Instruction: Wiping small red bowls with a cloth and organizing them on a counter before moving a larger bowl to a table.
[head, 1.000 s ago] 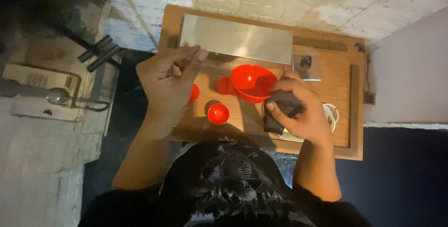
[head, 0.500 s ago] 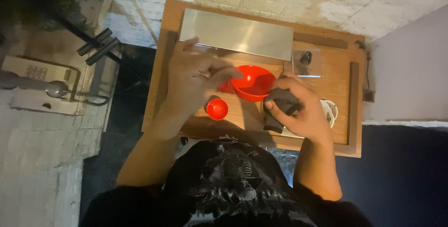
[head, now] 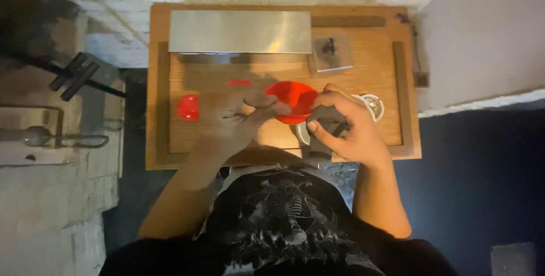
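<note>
On a wooden tray table, my left hand reaches to the rim of a red bowl, with thumb and fingers pinching its near-left edge. Just right of the bowl, my right hand is closed around a dark grey cloth. A white round dish peeks out behind that hand. Left of my left hand sits a small red lid-like piece, and a thin red piece lies just beyond my fingers.
A long metal plate lies across the back of the tray, with a small metal square and dark clip to its right. Metal tools and a hook rest on the pale ledge at left. A dark floor shows at right.
My left hand has moved right and down from the tray's left side to grip the red bowl's rim. The view has shifted. My right hand still holds the cloth.
</note>
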